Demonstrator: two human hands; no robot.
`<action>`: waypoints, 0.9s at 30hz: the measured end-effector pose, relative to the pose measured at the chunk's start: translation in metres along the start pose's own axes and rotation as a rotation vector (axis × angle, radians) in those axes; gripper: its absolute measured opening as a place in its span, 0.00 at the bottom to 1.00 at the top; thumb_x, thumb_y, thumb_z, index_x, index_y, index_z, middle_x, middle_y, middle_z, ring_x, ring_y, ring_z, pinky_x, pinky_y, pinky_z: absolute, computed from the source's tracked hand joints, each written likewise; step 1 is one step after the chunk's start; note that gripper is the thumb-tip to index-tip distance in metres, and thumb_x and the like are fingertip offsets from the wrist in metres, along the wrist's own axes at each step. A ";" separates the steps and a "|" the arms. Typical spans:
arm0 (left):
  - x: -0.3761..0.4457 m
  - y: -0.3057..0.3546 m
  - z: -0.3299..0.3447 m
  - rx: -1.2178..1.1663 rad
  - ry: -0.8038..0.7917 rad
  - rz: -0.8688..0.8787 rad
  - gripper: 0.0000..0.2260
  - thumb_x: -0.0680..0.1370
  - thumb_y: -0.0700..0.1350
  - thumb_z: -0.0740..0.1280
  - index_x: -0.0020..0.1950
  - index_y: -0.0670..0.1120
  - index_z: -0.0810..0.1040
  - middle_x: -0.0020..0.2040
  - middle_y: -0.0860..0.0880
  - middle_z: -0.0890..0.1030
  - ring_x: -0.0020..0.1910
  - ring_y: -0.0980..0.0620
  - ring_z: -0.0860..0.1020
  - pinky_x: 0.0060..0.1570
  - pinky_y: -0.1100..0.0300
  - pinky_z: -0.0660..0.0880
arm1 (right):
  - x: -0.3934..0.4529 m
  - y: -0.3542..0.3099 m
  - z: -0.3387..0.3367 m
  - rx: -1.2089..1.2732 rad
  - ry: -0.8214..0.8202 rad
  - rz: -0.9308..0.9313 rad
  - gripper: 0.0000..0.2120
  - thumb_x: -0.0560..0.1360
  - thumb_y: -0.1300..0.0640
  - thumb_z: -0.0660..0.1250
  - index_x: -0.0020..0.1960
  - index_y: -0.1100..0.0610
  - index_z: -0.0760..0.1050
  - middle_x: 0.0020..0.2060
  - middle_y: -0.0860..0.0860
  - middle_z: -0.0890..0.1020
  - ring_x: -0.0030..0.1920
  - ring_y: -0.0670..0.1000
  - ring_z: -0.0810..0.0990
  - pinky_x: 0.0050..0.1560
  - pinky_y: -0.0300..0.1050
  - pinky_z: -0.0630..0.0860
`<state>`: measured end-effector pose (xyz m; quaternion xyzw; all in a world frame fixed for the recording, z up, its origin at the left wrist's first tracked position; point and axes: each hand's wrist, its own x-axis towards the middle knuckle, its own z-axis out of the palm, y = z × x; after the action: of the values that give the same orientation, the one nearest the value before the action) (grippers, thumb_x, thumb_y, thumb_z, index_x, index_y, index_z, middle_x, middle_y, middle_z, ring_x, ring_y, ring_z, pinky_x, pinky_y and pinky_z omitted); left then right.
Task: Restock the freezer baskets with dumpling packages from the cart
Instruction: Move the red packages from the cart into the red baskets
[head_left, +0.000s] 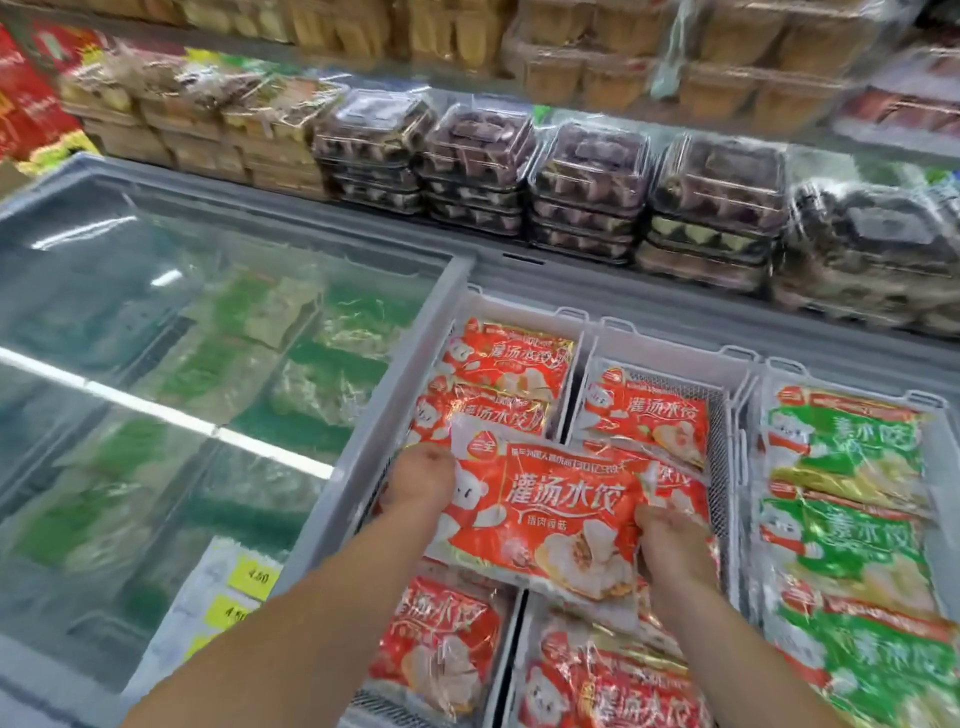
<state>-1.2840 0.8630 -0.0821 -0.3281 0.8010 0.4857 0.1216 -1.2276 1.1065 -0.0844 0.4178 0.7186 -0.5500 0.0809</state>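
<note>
Left hand (423, 480): grips the left edge of the red dumpling package (545, 519), fingers curled over the rim.
Right hand (670, 540): holds the package's right edge, fingers wrapped under it; the grip is closed on the bag from both sides.
Package position: held flat above the rim between two red-stocked baskets, not yet laid down.
Near baskets (511, 649): grey plastic, already carrying red bags, crinkled and glossy.
Middle basket (719, 415): perforated grey wall showing on the right side, so there appears to be room left; likely where this bag goes.
Left far basket (470, 306): red bags overlapping, looks nearly full.
Green packages (847, 452): same soft, shiny film, filling the right-hand basket.
Glass lid (208, 322): frosted sliding pane over green bags, price stickers (254, 577) on it.
Shelf boxes (587, 182): clear rigid clamshells, stacked behind the freezer.
Progress: well along, judging by the fill; the cart is not in view.
</note>
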 end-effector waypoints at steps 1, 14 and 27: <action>0.019 0.012 0.008 0.048 -0.004 0.009 0.11 0.80 0.44 0.62 0.50 0.45 0.84 0.51 0.41 0.84 0.53 0.39 0.80 0.57 0.48 0.77 | 0.016 -0.011 0.009 -0.006 0.014 0.003 0.14 0.78 0.55 0.64 0.35 0.59 0.78 0.35 0.60 0.82 0.34 0.55 0.75 0.38 0.49 0.69; 0.178 0.119 0.092 0.244 0.225 0.325 0.21 0.76 0.44 0.67 0.68 0.40 0.72 0.64 0.39 0.76 0.64 0.38 0.74 0.62 0.48 0.71 | 0.193 -0.125 0.117 -0.176 -0.151 -0.075 0.13 0.74 0.51 0.70 0.57 0.54 0.77 0.51 0.56 0.81 0.48 0.59 0.80 0.46 0.54 0.76; 0.218 0.032 0.122 0.839 -0.091 0.459 0.39 0.78 0.62 0.61 0.81 0.55 0.42 0.81 0.47 0.39 0.79 0.39 0.39 0.76 0.38 0.49 | 0.240 -0.088 0.184 -1.340 -0.327 -0.814 0.53 0.73 0.33 0.65 0.80 0.57 0.36 0.80 0.54 0.38 0.79 0.56 0.38 0.79 0.54 0.47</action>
<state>-1.4838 0.8891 -0.2329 -0.0440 0.9735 0.1485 0.1681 -1.5041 1.0668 -0.2293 -0.1008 0.9711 -0.0420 0.2120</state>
